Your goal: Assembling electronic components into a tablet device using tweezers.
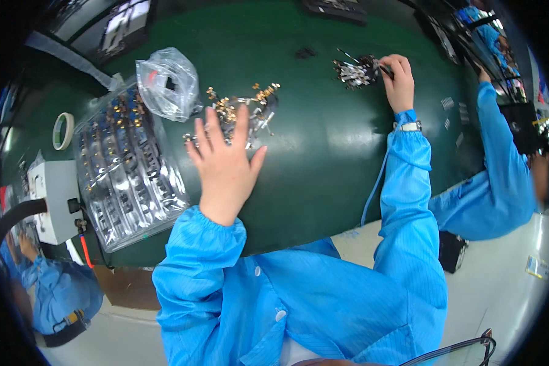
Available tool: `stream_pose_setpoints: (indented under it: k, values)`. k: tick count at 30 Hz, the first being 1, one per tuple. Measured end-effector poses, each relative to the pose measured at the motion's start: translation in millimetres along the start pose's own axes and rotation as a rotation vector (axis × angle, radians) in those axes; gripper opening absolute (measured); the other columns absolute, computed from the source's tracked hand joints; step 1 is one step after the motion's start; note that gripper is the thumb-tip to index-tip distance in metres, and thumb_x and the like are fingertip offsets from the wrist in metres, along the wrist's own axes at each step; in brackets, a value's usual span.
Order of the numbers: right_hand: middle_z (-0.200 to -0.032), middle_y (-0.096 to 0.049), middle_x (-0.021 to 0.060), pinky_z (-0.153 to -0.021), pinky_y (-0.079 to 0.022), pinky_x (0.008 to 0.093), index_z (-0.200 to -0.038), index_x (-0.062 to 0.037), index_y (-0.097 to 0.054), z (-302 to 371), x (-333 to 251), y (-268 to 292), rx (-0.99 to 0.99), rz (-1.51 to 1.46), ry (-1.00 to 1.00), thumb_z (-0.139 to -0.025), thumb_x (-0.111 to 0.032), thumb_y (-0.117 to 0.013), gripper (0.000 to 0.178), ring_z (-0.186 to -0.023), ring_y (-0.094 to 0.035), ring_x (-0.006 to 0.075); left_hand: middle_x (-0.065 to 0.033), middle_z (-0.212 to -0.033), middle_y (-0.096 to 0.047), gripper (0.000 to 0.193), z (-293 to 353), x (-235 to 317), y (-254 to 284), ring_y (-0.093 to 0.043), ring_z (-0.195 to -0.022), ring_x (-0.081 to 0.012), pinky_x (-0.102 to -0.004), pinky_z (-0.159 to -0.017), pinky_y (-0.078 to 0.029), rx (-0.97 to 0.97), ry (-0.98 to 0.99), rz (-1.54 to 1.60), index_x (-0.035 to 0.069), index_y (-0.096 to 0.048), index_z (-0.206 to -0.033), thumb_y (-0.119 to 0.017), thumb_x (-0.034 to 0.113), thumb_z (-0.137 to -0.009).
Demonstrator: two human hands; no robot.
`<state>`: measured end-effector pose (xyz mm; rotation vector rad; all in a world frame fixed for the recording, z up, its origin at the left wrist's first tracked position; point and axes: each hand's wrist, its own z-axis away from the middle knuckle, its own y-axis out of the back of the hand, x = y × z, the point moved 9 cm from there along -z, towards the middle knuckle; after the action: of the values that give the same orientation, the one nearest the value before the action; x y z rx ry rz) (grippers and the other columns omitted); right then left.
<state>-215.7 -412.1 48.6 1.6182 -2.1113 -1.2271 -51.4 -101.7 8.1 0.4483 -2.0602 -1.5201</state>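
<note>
My left hand lies with fingers spread over the near edge of a loose pile of small gold and silver metal parts on the green table. My right hand, with a strap round its wrist, is closed in a pinch at the right side of a second heap of small black and silver parts. Something dark shows at its fingertips, too small to name. Left of the first pile, a clear plastic tray carries rows of small black, gold and blue parts. A crumpled clear plastic bag sits at its far end.
A roll of tape lies left of the tray. Nearer stands a white box with a thick black hose. Small dark bits lie farther back. Co-workers in blue sit at right and lower left.
</note>
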Motion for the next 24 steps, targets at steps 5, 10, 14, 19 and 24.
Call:
stream_pose_setpoints:
  k: [5, 10, 14, 19, 24]
  values:
    - [-0.099, -0.056, 0.0071, -0.074, -0.049, 0.033, -0.093, -0.0094, -0.06, -10.1, 2.8, -5.9, -0.023, 0.017, 0.049, -0.072, 0.002, -0.063, 0.024, -0.09, -0.059, 0.0269, -0.0235, -0.137, -0.034, 0.056, -23.4, 14.7, -8.2, -0.038, -0.124, -0.0421, -0.0511, -0.099, -0.034, 0.144, -0.057, 0.147, 0.018, -0.041, -0.135, -0.06, 0.016, -0.082]
    - [-0.095, -0.056, 0.0061, -0.072, -0.049, 0.0315, -0.096, -0.0119, -0.064, -9.3, -6.1, -14.2, -0.031, -0.021, 0.05, -0.075, 0.0, -0.064, 0.025, -0.085, -0.06, 0.0248, -0.0218, -0.134, -0.039, 0.052, -44.6, 13.8, -11.4, -0.04, -0.123, -0.0395, -0.0507, -0.098, -0.036, 0.248, 0.008, 0.087, 0.013, -0.044, -0.132, -0.053, 0.009, -0.081]
    - [-0.091, -0.056, 0.009, -0.068, -0.048, 0.0305, -0.099, -0.0092, -0.066, -0.5, -14.5, 1.4, 0.124, -0.031, 0.092, -0.075, 0.005, -0.064, 0.028, -0.08, -0.059, 0.0238, -0.0176, -0.13, -0.043, 0.048, -29.3, 51.5, 42.0, -0.042, -0.121, -0.0354, -0.0507, -0.098, -0.036, 0.273, -0.193, 0.239, 0.011, -0.048, -0.126, -0.061, 0.018, -0.08]
    - [-0.087, -0.056, 0.0115, -0.062, -0.047, 0.0294, -0.097, -0.0038, -0.064, 23.8, -44.3, 26.6, 0.201, -0.156, 0.196, -0.071, 0.011, -0.059, 0.03, -0.077, -0.056, 0.0239, -0.0142, -0.13, -0.048, 0.042, -63.9, -4.5, 121.2, -0.045, -0.122, -0.0279, -0.0346, -0.103, -0.033, 0.424, -0.091, 0.877, 0.002, -0.047, -0.126, -0.055, 0.009, -0.086]
    - [-0.062, -0.053, 0.0019, -0.049, -0.041, 0.0305, -0.094, -0.006, -0.065, 47.3, -140.5, 14.8, -0.011, -0.352, 0.536, -0.055, -0.001, -0.064, 0.039, -0.056, -0.054, 0.0199, -0.0038, -0.072, -0.052, 0.012, -180.1, -215.8, 5.2, -0.051, -0.072, -0.0195, -0.0314, -0.069, -0.039, 0.233, 0.635, 2.038, 0.01, -0.047, -0.076, -0.052, 0.017, -0.084]
